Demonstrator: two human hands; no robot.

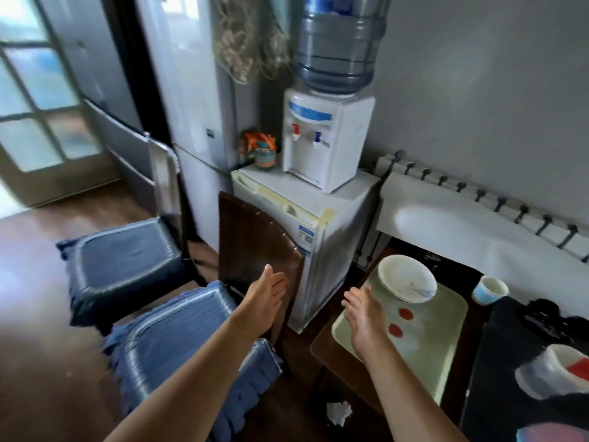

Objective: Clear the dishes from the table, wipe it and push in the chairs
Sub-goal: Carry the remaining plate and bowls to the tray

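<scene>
Head view: both hands are open flat, holding nothing. Right hand [360, 317] hovers over the green tray's [441, 346] left edge; plates [406, 282] sit at its far end, cup [489, 290] just right, left hand [267, 295] left, by a chair back [251, 237].

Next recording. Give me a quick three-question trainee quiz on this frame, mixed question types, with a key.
1. True or false: the stacked white dishes sit on the green tray.
2. Multiple choice: the right hand is A) open, holding nothing; B) closed in a fist; C) out of view.
3. Fill in: the water dispenser stands on top of a small white ____.

Key: 1 true; 2 A; 3 fridge.
</scene>
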